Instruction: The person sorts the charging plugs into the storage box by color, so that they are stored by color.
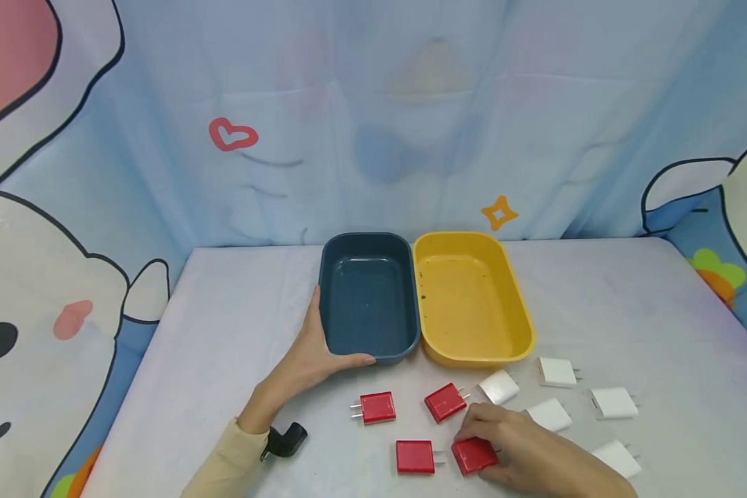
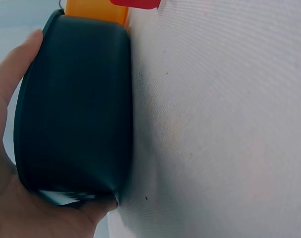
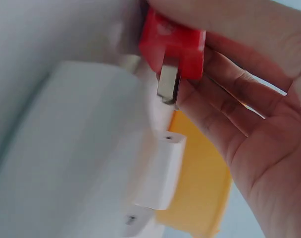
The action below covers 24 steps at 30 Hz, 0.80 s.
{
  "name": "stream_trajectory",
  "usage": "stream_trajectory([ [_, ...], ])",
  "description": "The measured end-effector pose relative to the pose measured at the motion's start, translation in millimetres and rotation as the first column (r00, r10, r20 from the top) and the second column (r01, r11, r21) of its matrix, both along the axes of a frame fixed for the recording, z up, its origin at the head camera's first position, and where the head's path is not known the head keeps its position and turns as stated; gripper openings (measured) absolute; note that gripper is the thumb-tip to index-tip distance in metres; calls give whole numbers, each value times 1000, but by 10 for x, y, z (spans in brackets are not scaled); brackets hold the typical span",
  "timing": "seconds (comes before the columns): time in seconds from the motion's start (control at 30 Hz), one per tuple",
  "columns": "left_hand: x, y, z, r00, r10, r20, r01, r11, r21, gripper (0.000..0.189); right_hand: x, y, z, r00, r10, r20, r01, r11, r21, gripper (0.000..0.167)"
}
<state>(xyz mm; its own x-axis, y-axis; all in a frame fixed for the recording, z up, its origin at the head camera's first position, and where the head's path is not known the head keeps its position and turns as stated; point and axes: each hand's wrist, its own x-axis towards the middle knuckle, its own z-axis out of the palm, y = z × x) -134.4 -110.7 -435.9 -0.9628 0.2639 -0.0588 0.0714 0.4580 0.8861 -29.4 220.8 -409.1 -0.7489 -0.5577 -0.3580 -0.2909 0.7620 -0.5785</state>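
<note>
My left hand (image 1: 314,353) holds the near left corner of a dark blue plastic bin (image 1: 370,304), thumb along its front and fingers at its left side. The left wrist view shows that hand spread around the bin's wall (image 2: 81,104). My right hand (image 1: 517,443) pinches a red charger plug (image 1: 474,456) between thumb and fingers. Its metal prongs (image 3: 169,82) point out past the fingers in the right wrist view. Near it lie three more red charger plugs (image 1: 415,457), two of them close in front of the bins.
A yellow bin (image 1: 473,304) stands against the blue one's right side. Several white charger plugs (image 1: 613,402) lie at the right, some partly behind my right hand. A white cloth (image 1: 597,297) covers the table, and a printed curtain (image 1: 411,124) hangs behind it.
</note>
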Motion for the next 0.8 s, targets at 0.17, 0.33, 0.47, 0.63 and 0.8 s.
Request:
stream_trajectory([
  [0.17, -3, -46, 18, 1000, -3, 5, 3, 1000, -4, 146, -108, -39, 178, 992, 54, -116, -56, 998, -11, 40],
  [0.33, -29, -68, 22, 1000, -8, -11, 8, 1000, 10, 146, -339, -136, 493, 963, 68, -261, -90, 994, -70, 43],
  [0.47, -36, -68, 27, 1000, -10, -5, 10, 1000, 17, 147, -578, -263, 743, 925, 97, -367, -147, 983, -110, 41],
  [0.63, -53, -54, 14, 1000, -23, -6, 23, 1000, 17, 145, -927, -474, 930, 861, 138, -490, -232, 963, -137, 38],
  [0.8, -60, -23, -15, 999, -40, 2, 40, 999, 21, 140, -1214, -716, 882, 819, 101, -565, -220, 965, -145, 39],
])
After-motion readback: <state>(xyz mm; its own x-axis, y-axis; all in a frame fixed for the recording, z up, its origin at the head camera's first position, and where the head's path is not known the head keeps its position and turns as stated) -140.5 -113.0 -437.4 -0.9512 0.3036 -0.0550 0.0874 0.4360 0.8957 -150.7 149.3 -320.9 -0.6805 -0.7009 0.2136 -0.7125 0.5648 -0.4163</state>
